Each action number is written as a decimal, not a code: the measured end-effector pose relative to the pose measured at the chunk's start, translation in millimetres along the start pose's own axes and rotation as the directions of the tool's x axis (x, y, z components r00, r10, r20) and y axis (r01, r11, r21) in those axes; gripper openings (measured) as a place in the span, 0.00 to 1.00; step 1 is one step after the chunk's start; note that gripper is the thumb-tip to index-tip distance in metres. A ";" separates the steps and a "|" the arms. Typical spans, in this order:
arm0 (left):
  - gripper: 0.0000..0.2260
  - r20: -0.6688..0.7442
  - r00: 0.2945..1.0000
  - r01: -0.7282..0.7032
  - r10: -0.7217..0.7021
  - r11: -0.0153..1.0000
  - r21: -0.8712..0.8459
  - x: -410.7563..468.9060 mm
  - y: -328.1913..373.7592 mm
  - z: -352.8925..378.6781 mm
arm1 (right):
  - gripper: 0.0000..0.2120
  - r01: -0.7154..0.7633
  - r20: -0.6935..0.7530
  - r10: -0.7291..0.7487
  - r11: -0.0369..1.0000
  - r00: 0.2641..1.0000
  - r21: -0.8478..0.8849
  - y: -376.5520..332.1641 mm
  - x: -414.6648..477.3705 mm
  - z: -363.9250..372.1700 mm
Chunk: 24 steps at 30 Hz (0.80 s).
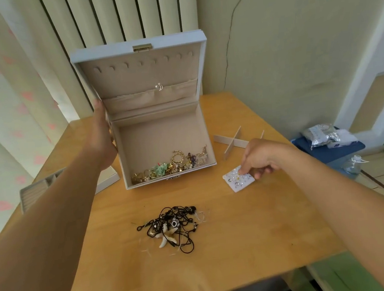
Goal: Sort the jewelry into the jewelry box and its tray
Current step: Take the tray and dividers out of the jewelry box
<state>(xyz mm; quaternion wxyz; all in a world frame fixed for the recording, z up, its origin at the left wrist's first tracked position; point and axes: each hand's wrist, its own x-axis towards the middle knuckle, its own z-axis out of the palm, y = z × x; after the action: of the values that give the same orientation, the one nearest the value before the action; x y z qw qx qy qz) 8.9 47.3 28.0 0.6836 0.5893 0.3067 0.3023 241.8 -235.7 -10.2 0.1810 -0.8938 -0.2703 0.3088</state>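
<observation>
A pale jewelry box (138, 136) stands open on the wooden table (244, 246), its lid upright. Gold rings, a green piece and other jewelry (172, 166) lie heaped along the box's front inner wall. My left hand (103, 135) rests flat against the box's left side, near the hinge. To the right of the box lies a white card of small earrings (236, 179). My right hand (262, 159) pinches that card's far edge. The box's tray (37, 190) sits at the table's left edge. A tangle of black cord necklaces with a starfish pendant (171, 228) lies in front.
A cross-shaped divider insert (232, 142) lies right of the box. A small ring (159, 86) hangs on the lid's pocket. Beyond the table's right edge are a blue box with silver packets (325, 136) and a plastic bottle (354, 164). Curtains hang behind.
</observation>
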 end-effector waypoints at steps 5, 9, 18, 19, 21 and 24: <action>0.54 0.020 0.999 -0.040 0.041 0.999 -0.007 -6.5 -1.5 -0.4 | 0.10 0.027 0.006 -0.027 0.985 1.000 -0.168 -11.7 -6.5 2.5; 0.55 0.006 0.998 -0.060 0.060 0.998 -0.013 -11.0 -2.7 -2.5 | 0.04 0.047 -0.079 -0.067 0.972 0.995 -0.232 -26.3 -12.3 -5.3; 0.39 0.106 0.984 -0.149 0.146 0.988 0.026 -29.9 -4.7 -14.1 | 0.17 0.326 -0.275 -0.182 0.636 0.944 0.699 -102.8 -19.1 -36.2; 0.37 0.131 0.981 -0.150 0.146 0.988 0.024 -31.9 -4.5 -16.0 | 0.20 0.276 -0.190 -0.204 0.598 0.960 0.752 -108.0 -24.0 -39.6; 0.35 0.175 0.975 -0.144 0.139 0.989 0.015 -35.1 -4.2 -20.8 | 0.26 0.199 -0.055 -0.266 0.553 0.962 0.809 -115.1 -30.2 -47.4; 0.31 0.227 0.964 -0.143 0.137 0.990 0.010 -43.0 -1.2 -23.9 | 0.29 0.128 0.034 -0.276 0.550 0.961 0.825 -121.7 -33.3 -56.6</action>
<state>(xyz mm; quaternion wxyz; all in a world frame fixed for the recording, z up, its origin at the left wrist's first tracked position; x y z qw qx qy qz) -36.6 28.7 26.8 0.6831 0.6491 0.1885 0.2768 211.3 -168.4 106.7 0.5839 -0.6443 -0.2124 0.4459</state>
